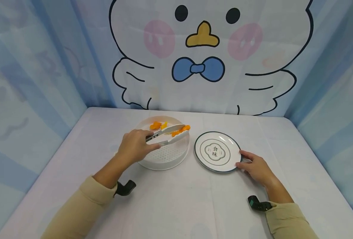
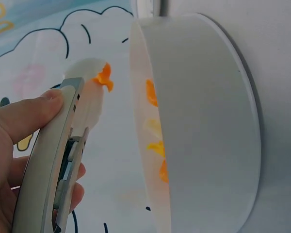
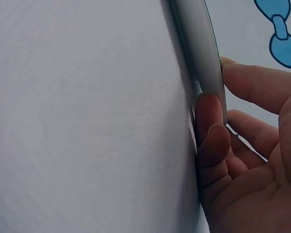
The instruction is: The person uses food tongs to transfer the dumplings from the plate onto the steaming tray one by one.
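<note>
My left hand (image 1: 135, 146) grips a pair of tongs (image 2: 44, 167) with metal handles and pale, broad tips. Between those tips is a small orange piece (image 2: 105, 76), held above a round white container (image 1: 161, 165) with a dimpled or perforated floor. More orange pieces (image 1: 155, 125) and a yellow piece (image 1: 164, 125) lie inside the container toward its far side. To the right, my right hand (image 1: 257, 167) pinches the right rim of a white plate (image 1: 201, 142) with a dark edge line and printed characters. In the right wrist view, fingers reach under the plate's edge.
A white cloth covers the table (image 1: 176, 205). Behind it hangs a curtain (image 1: 194, 94) with a cartoon figure, and blue curtains (image 1: 30, 83) flank both sides. The plate stands a small gap to the right of the container.
</note>
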`<move>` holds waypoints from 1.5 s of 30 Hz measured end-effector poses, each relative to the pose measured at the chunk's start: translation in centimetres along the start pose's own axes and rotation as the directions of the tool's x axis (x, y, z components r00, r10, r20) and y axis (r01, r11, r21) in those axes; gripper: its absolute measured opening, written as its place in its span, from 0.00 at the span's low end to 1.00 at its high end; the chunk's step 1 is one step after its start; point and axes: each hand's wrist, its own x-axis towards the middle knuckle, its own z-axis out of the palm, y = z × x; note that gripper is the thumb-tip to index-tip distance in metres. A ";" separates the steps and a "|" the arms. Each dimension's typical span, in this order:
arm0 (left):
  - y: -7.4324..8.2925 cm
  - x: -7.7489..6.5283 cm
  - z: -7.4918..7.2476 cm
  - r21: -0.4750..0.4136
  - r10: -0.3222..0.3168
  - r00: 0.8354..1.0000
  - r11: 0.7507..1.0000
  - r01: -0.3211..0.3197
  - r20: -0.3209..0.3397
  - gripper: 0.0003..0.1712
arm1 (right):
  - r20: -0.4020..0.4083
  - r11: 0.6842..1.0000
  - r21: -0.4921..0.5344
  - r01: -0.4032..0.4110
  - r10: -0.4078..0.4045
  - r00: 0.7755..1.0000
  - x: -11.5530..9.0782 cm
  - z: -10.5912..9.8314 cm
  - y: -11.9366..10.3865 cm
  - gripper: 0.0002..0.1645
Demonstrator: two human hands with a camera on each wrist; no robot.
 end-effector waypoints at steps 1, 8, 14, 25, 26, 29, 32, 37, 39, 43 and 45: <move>-0.2 -0.1 0.1 -0.003 0.001 1.000 1.000 -0.001 0.003 0.36 | 0.002 1.000 0.003 -0.002 0.002 1.000 0.0 0.0 0.1 0.46; -1.5 -0.7 1.0 0.001 -0.014 0.999 1.000 0.014 0.038 0.34 | 0.015 1.000 0.018 -0.006 0.006 1.000 -0.1 0.3 0.3 0.46; -1.8 -0.5 1.7 0.022 -0.042 0.997 0.999 0.040 0.064 0.34 | 0.015 1.000 0.019 -0.011 0.011 1.000 0.1 0.2 0.4 0.46; -1.7 0.4 2.8 0.078 -0.032 0.995 0.997 0.025 0.095 0.33 | 0.024 1.000 -0.001 -0.009 0.009 1.000 -0.2 0.5 0.7 0.46; -1.7 0.5 2.8 0.081 -0.029 0.995 0.996 0.022 0.095 0.33 | 0.023 1.000 -0.006 -0.009 0.009 1.000 -0.2 0.5 0.7 0.46; -1.4 0.7 3.0 0.082 -0.028 0.995 0.996 0.021 0.094 0.33 | 0.024 1.000 -0.019 0.000 0.000 1.000 -0.3 0.4 0.7 0.46; -1.3 0.9 3.1 0.091 -0.030 0.995 0.996 0.022 0.090 0.33 | 0.023 0.999 -0.031 0.007 -0.007 1.000 -0.2 0.3 0.5 0.46; -1.1 1.1 3.3 0.107 -0.033 0.996 0.994 0.023 0.083 0.34 | 0.018 0.999 -0.047 0.008 -0.007 1.000 -0.2 0.2 0.3 0.46; -1.1 1.1 3.3 0.105 -0.027 0.997 0.994 0.019 0.072 0.34 | 0.016 0.999 -0.049 0.008 -0.007 1.000 -0.2 0.1 0.2 0.45; -1.1 1.1 3.1 0.090 -0.015 0.999 0.996 0.010 0.048 0.34 | 0.023 0.999 -0.035 0.019 -0.018 1.000 -0.3 -0.1 0.0 0.46; -1.1 1.1 2.9 0.085 -0.012 0.999 0.996 0.009 0.038 0.34 | 0.025 0.999 -0.031 0.026 -0.025 0.999 -0.3 -0.2 0.0 0.46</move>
